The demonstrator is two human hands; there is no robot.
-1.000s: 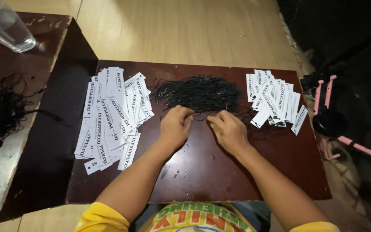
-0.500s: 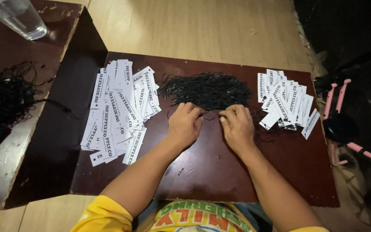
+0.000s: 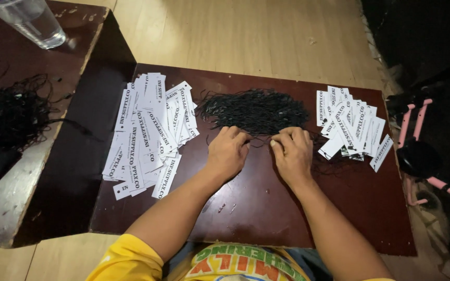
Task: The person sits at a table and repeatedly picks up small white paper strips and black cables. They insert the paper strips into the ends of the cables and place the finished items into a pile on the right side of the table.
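A heap of thin black strings lies at the far middle of a dark brown board. My left hand and my right hand rest side by side at the heap's near edge, fingers curled, pinching strands of it. A wide pile of white paper tags with black print is spread to the left of my left hand. A smaller pile of the same tags lies to the right of my right hand, with loose strings trailing from under it.
A second dark table stands at the left with another heap of black strings and a clear plastic cup. Pink-framed objects sit off the board's right edge. Light wooden floor lies beyond.
The view has shifted slightly. Both hands have stayed at the near edge of the string heap, and their fingers have drawn closer together on the strands.
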